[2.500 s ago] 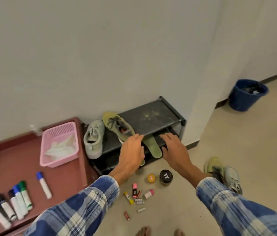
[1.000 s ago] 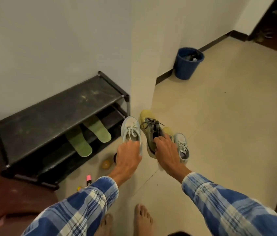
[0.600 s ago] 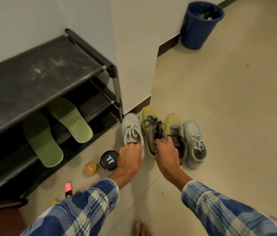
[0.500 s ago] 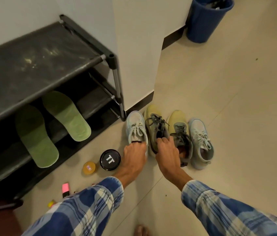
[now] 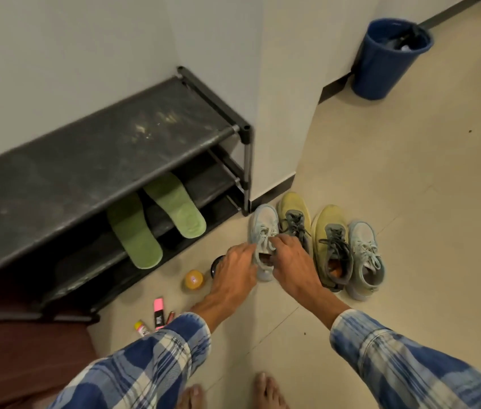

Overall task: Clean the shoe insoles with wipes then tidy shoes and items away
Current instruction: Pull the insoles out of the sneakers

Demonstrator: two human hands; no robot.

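Shoe held btwn L grip & R grip.

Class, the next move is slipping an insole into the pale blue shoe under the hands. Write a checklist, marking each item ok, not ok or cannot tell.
1. Left hand and right hand hold the pale blue shoe: ok.
2. Shoe's inside empty: cannot tell, fingers partly cover it.
3. Green insoles reachable on the rack: ok.
4. Insoles clean: cannot tell.
5. Orange tin and pink marker put away: not ok, on the floor.
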